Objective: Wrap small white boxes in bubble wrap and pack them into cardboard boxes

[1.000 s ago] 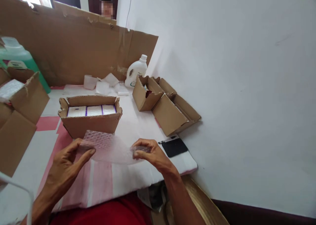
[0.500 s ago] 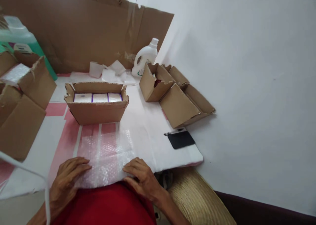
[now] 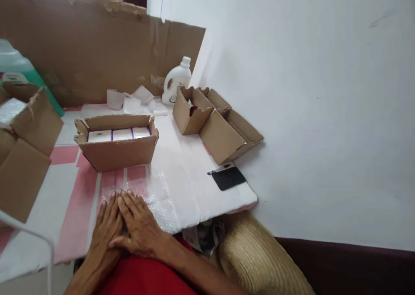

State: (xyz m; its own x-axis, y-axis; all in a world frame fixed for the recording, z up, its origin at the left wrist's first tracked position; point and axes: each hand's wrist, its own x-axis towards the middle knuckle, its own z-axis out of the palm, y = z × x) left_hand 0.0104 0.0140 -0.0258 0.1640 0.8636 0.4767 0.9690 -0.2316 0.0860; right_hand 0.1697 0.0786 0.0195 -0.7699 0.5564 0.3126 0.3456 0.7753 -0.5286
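A sheet of clear bubble wrap (image 3: 162, 202) lies flat at the table's near edge. My left hand (image 3: 108, 226) rests on its left part with the fingers stretched out. Beside it, partly over its edge, lies my right hand (image 3: 139, 223), flat with fingers extended and the thumb across the left hand. Neither hand holds anything. Just beyond the wrap stands an open cardboard box (image 3: 121, 154) with several white, purple-edged packs (image 3: 122, 134) in a row inside.
More open cardboard boxes stand at the left (image 3: 24, 174) and right (image 3: 223, 137). Behind are a white jug (image 3: 177, 81), folded white foam pieces (image 3: 138, 99) and a green liquid bottle (image 3: 26, 72). A dark flat pad (image 3: 228, 179) lies near the right corner. A white cable (image 3: 32, 232) crosses lower left.
My right hand has moved left across the bubble wrap to meet my left hand, which has shifted right and straightened its fingers. The view has turned slightly right.
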